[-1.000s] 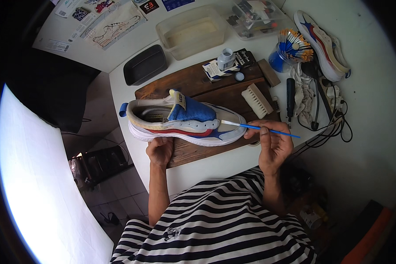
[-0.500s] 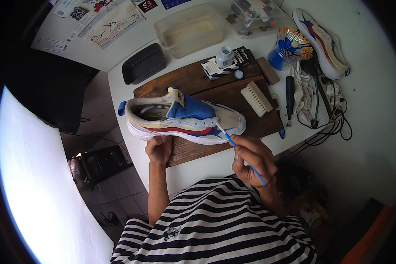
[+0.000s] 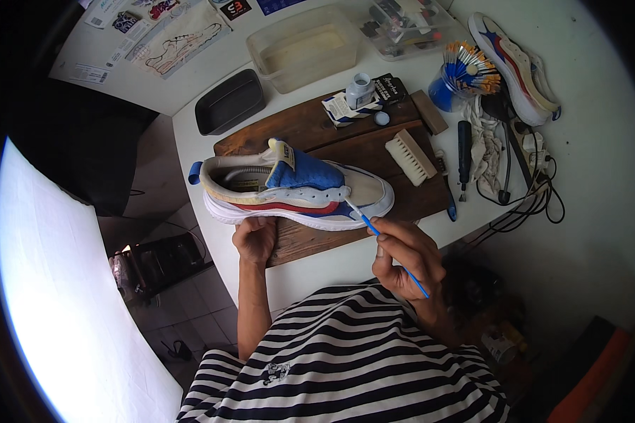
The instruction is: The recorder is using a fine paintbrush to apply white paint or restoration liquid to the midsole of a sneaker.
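Observation:
A white sneaker (image 3: 282, 218) with blue tongue, red stripe and pale yellow collar is held with its toe to the right, over a dark wooden board (image 3: 289, 248). A coiled spring shows inside its opening. My left hand (image 3: 255, 240) grips the sole from below near the heel; most of its fingers are hidden under the sneaker. Between the fingers of my right hand (image 3: 408, 259) is a thin paintbrush (image 3: 413, 278) with a blue handle. Its tip touches, or nearly touches, the pale eyelet strip at the toe end.
A small open jar (image 3: 360, 92) stands on a box, its cap (image 3: 382, 118) beside it. Also around are a scrub brush (image 3: 410, 158), a cup of paintbrushes (image 3: 444, 94), a rotary tool (image 3: 465, 151), cables (image 3: 536, 201), a grey tray (image 3: 230, 103), a plastic tub (image 3: 303, 49) and another sneaker (image 3: 516, 70).
The brush tip has shifted very slightly left and down along the eyelet strip. The left hand and the sneaker have stayed almost in place.

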`<action>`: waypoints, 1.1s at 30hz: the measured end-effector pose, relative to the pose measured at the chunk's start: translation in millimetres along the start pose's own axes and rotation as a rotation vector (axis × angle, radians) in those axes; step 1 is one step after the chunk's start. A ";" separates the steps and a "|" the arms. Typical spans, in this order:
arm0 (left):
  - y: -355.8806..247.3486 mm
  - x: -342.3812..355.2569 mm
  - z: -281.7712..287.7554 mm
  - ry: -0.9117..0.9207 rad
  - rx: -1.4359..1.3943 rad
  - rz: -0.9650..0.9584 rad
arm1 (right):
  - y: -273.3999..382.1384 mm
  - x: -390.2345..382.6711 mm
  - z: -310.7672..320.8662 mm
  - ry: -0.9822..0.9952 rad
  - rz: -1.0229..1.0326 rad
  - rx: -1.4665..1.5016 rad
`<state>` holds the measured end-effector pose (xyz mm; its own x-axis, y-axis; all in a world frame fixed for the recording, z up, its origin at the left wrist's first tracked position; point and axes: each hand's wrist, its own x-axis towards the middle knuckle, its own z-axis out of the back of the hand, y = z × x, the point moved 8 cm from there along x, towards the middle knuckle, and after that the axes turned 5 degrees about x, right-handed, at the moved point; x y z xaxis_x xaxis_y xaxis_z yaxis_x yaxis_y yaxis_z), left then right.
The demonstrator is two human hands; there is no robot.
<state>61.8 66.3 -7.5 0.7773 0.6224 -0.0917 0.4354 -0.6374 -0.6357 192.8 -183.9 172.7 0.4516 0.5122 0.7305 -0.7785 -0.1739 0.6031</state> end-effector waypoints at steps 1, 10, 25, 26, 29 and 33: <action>-0.1 -0.2 -0.2 0.021 -0.021 -0.009 | -0.4 0.3 -0.3 0.000 0.000 0.001; 0.7 -1.5 3.2 -0.001 -0.026 0.001 | -0.7 -0.6 -3.0 0.018 -0.013 -0.007; 0.1 -0.2 -6.9 -0.021 -0.018 -0.006 | -1.9 -1.8 1.6 -0.059 0.008 0.015; -1.5 0.2 -10.0 -0.065 0.016 -0.011 | -4.6 -1.2 2.4 -0.065 -0.003 -0.007; -0.5 0.4 -5.2 -0.011 -0.035 -0.019 | -6.8 -1.2 0.5 -0.054 -0.018 -0.024; 0.2 0.2 -0.1 0.158 -0.088 -0.019 | -0.8 -1.4 -2.4 -0.005 -0.019 -0.010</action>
<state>62.0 66.3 -7.6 0.8273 0.5599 0.0455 0.4830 -0.6678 -0.5664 191.7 -182.4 170.5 0.4684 0.5108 0.7209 -0.7742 -0.1557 0.6134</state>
